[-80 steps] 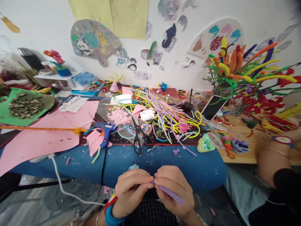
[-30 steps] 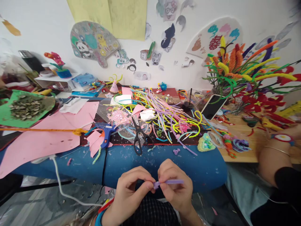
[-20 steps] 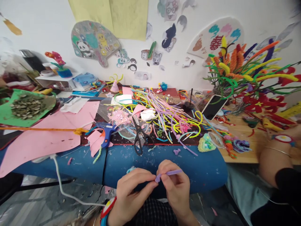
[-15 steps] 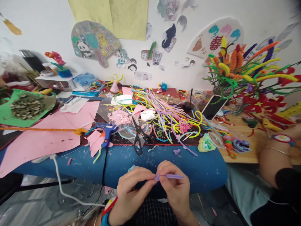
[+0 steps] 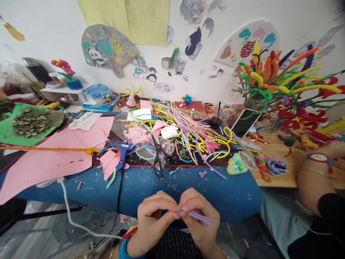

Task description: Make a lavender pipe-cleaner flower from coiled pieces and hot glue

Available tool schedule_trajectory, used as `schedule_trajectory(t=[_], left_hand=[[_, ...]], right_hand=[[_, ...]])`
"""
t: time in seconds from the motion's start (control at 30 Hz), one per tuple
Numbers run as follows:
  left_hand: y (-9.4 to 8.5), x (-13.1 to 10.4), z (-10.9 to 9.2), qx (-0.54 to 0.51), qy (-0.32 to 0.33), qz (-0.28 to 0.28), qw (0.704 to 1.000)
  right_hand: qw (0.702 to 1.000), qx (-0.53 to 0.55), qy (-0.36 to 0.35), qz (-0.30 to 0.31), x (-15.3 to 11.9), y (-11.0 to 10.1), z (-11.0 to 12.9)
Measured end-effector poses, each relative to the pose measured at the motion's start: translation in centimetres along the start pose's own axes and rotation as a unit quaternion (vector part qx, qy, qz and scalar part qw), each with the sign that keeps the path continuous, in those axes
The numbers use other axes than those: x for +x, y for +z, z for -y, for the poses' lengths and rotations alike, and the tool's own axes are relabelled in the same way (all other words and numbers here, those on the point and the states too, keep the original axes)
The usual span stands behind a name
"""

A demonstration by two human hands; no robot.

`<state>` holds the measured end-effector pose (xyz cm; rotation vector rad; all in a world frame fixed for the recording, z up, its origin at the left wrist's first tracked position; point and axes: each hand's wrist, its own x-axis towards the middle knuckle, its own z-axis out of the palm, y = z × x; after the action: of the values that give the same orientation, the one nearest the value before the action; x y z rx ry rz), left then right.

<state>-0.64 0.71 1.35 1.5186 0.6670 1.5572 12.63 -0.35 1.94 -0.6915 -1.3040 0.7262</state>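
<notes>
At the bottom centre of the frame, below the rounded front edge of the blue padded surface [image 5: 231,201], the left hand [image 5: 153,221] and the right hand [image 5: 199,219] meet fingertip to fingertip, both pinched closed on a thin lilac fuzzy pipe cleaner [image 5: 198,216]. Its curled end sits between the two thumbs, and its free straight end pokes out toward the lower right, past the right hand's fingers [image 5: 188,213]. The hands hang in the open gap between the surface's edge and the checked fabric on the lap; nothing crowds them there. Just above, near the edge, black-handled scissors [image 5: 159,158] lie with their handles toward the hands, and a blue hot-glue gun [image 5: 122,154] rests to their left, its white cord [image 5: 70,212] hanging over the edge at lower left. A loose heap of pastel pipe cleaners [image 5: 194,135] fills the middle of the surface, and large pink paper sheets [image 5: 45,158] overlap the left edge. At the right border, another person's forearm [image 5: 312,180] rests on a wooden surface [image 5: 277,172].
</notes>
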Motion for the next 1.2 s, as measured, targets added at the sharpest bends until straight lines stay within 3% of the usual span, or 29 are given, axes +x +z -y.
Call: schedule_trajectory(t=[0.23, 0.37, 0.5, 0.57, 0.67, 0.77, 0.83, 1.0, 1.2], left_hand=[[0.1, 0.0, 0.9, -0.079, -0.093, -0.041, 0.992], [-0.4, 0.1, 1.6, -0.088, -0.128, -0.057, 0.986], [-1.5, 0.3, 2.1, -0.057, -0.105, -0.087, 0.989], [-2.3, 0.4, 2.3, -0.023, -0.083, -0.103, 0.991], [-3.2, 0.8, 2.5, 0.045, -0.045, -0.115, 0.991], [-3.8, 1.2, 2.5, 0.133, -0.004, -0.114, 0.985], [-3.9, 1.4, 2.5, 0.178, 0.022, -0.109, 0.978], [-4.4, 1.3, 2.8, 0.24, 0.068, -0.113, 0.962], [-3.9, 1.4, 2.7, 0.277, 0.077, -0.1, 0.953]], right_hand=[[0.994, -0.004, 0.112, -0.008, 0.8, -0.2, -0.3], [0.99, -0.025, 0.132, 0.04, 1.5, -0.8, -0.4], [0.975, -0.161, 0.125, 0.084, 2.0, -1.0, -2.6], [0.946, -0.299, 0.101, 0.079, 2.3, -0.3, -4.4], [0.866, -0.477, 0.092, 0.114, 3.0, 1.4, -6.6], [0.802, -0.563, 0.115, 0.163, 4.1, 3.1, -7.2], [0.786, -0.578, 0.133, 0.172, 4.9, 3.7, -7.1], [0.806, -0.548, 0.161, 0.154, 5.9, 2.9, -6.9], [0.867, -0.434, 0.186, 0.158, 6.1, -1.2, -5.5]])
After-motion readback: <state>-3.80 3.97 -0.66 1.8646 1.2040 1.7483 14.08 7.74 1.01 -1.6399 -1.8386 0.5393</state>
